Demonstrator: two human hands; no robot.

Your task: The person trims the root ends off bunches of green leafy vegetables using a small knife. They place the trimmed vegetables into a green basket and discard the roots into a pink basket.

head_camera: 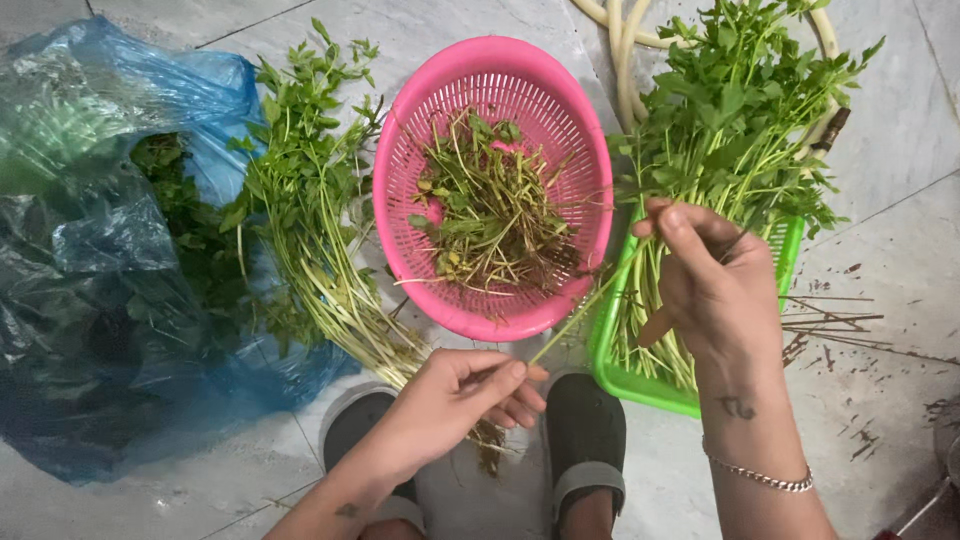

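Head view: left hand & right hand pinch one green stem (over pink basket).

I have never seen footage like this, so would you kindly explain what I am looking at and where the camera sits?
There is no machine here. A person wears one camera on the head, and it looks down at their own two bare hands. The left hand and the right hand each pinch one end of a thin green stem stretched between them. On the tiled floor lie a pink round basket holding plucked bits, a green basket with leafy stalks, a loose bunch of greens and a blue plastic bag. The person's two dark slippers show at the bottom.
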